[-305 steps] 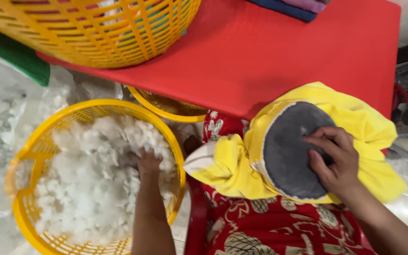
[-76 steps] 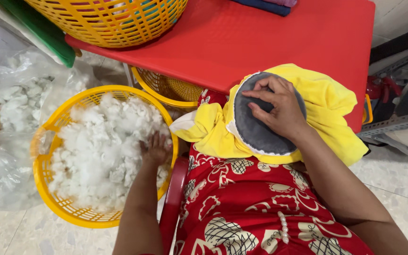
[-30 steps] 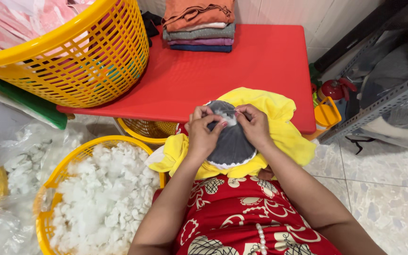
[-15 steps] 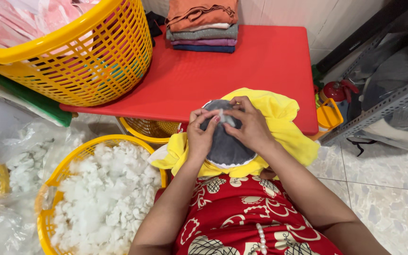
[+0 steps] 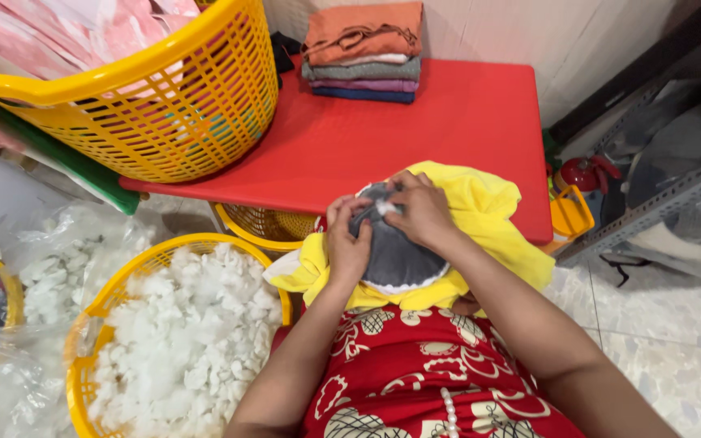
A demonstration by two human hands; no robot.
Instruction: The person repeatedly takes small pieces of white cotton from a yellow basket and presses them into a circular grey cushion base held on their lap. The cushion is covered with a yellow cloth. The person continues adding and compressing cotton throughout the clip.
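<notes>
I see both hands on the grey-and-yellow cushion [image 5: 403, 259] in my lap at the red worktop [image 5: 415, 138] edge, left hand [image 5: 349, 243] fingers gripping its grey face, right hand [image 5: 422, 212] fingers pinching a white stuffing tuft [image 5: 384, 208] — yellow basket of stuffing [image 5: 180, 341] just left.

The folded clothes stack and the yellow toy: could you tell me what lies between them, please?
Only bare red table lies between the folded clothes stack and the yellow toy, seen in the head view.

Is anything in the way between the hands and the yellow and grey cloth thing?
Nothing visible is. The left hand and the right hand both rest right on the yellow and grey cloth piece, pinching a bit of white stuffing at its top edge. The basket of white stuffing sits off to the left side.
</notes>
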